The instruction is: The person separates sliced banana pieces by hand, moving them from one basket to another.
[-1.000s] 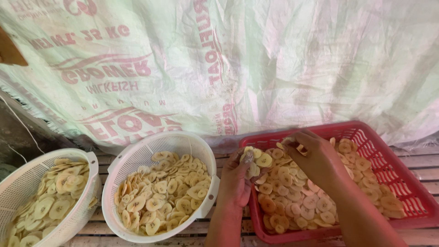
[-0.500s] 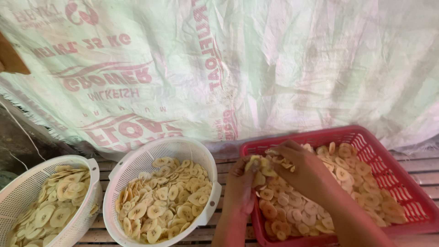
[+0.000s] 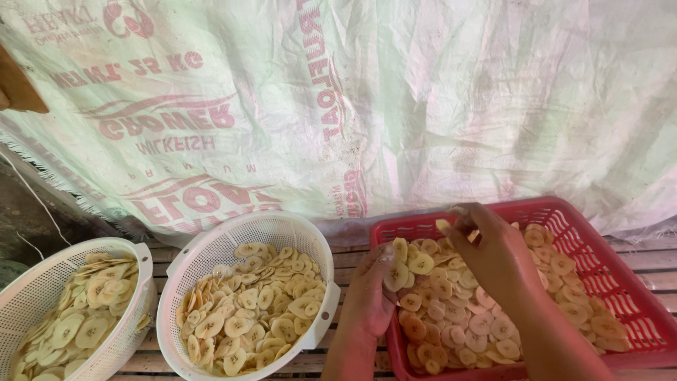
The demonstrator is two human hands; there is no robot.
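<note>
Two hands, fingers (image 3: 395, 264) pinching banana slices (image 3: 420, 264)

The right hand (image 3: 493, 257) has lifted off the heap of banana slices (image 3: 486, 310) in the red basket (image 3: 620, 282); a second ago it lay flat and low over them, and now it is raised near the basket's back rim with a pale slice (image 3: 444, 226) pinched at the fingertips. The left hand (image 3: 372, 293) has shifted slightly along the basket's left edge, its thumb now pressing a slice (image 3: 396, 275) there. The view has also tipped downward a little, so both white colanders (image 3: 247, 240) sit higher and fuller in the picture.
</note>
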